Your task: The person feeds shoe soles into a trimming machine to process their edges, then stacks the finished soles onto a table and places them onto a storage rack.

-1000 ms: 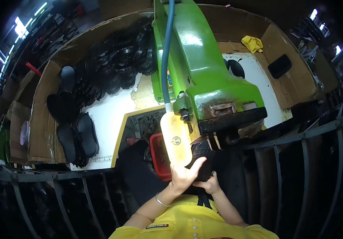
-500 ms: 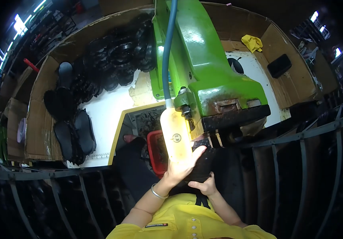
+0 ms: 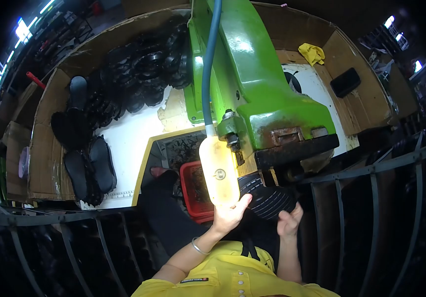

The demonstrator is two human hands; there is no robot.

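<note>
A black shoe sole (image 3: 270, 199) with pale dashed lines across its ribbed face lies under the head of a green machine (image 3: 282, 116). My left hand (image 3: 229, 218) grips its left edge, thumb on top and the other fingers partly hidden behind a glowing lamp (image 3: 219, 173). At the sole's right end, my right hand (image 3: 290, 222) holds the edge between curled fingers and thumb. The machine's working point is hidden behind the lamp and the head.
Black soles (image 3: 101, 163) lie at left on the white table (image 3: 129, 133), with a dark heap (image 3: 148, 69) behind. A red basket (image 3: 193, 190) stands below the table cutout. Cardboard walls (image 3: 49, 143), a yellow cloth (image 3: 313, 53) and metal rails (image 3: 371, 169) surround the machine.
The sole has turned so that its ribbed, dashed face shows. My right hand has moved right and slightly up; my left hand has shifted a little down.
</note>
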